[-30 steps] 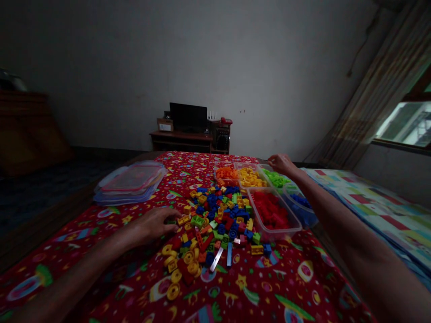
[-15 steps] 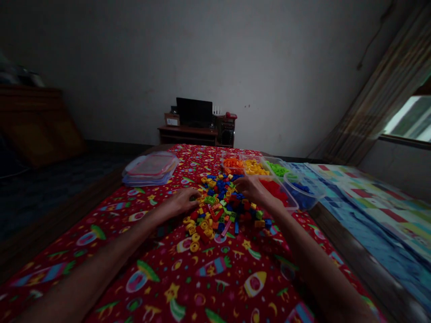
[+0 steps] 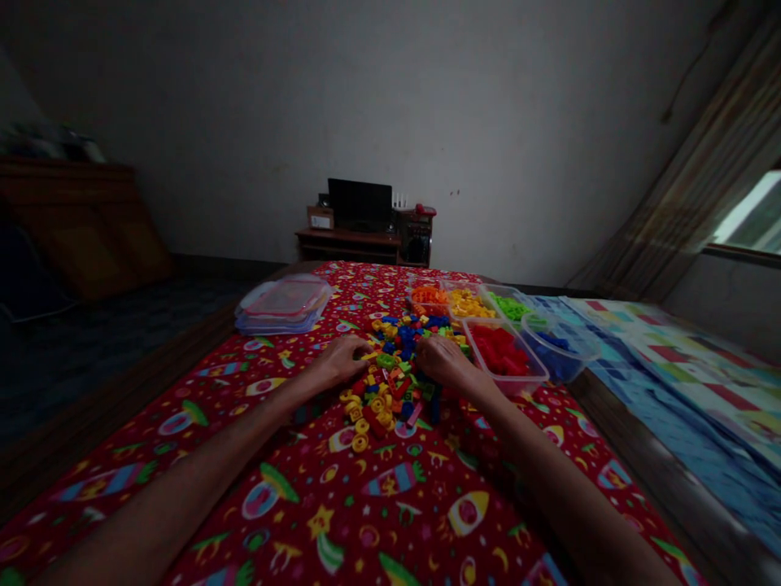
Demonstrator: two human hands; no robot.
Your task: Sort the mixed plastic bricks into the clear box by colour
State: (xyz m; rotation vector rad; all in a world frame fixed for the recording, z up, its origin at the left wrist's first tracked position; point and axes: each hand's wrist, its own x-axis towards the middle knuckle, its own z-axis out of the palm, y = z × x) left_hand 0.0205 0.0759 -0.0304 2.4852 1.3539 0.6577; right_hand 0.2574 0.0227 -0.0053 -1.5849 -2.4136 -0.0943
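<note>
A heap of small plastic bricks (image 3: 396, 382) in mixed colours lies on a red patterned cloth (image 3: 390, 505). My left hand (image 3: 338, 362) rests palm down at the heap's left edge, fingers curled onto bricks I cannot make out. On the heap's right side my right hand (image 3: 442, 360) lies with its fingers bent over the bricks. Clear tubs sit just beyond my right hand: red bricks (image 3: 503, 352), blue (image 3: 558, 348), green (image 3: 511, 307), yellow (image 3: 467, 303) and orange (image 3: 429, 295).
A stack of clear tub lids (image 3: 284, 303) lies at the cloth's far left. The table's wooden edge (image 3: 640, 456) runs along the right, with a striped cover beyond. A low cabinet with a dark screen (image 3: 359, 207) stands against the far wall.
My right hand has come back from the green tub at the far right and settled on the heap. My left hand stays at the heap's left edge. The view has shifted right and back.
</note>
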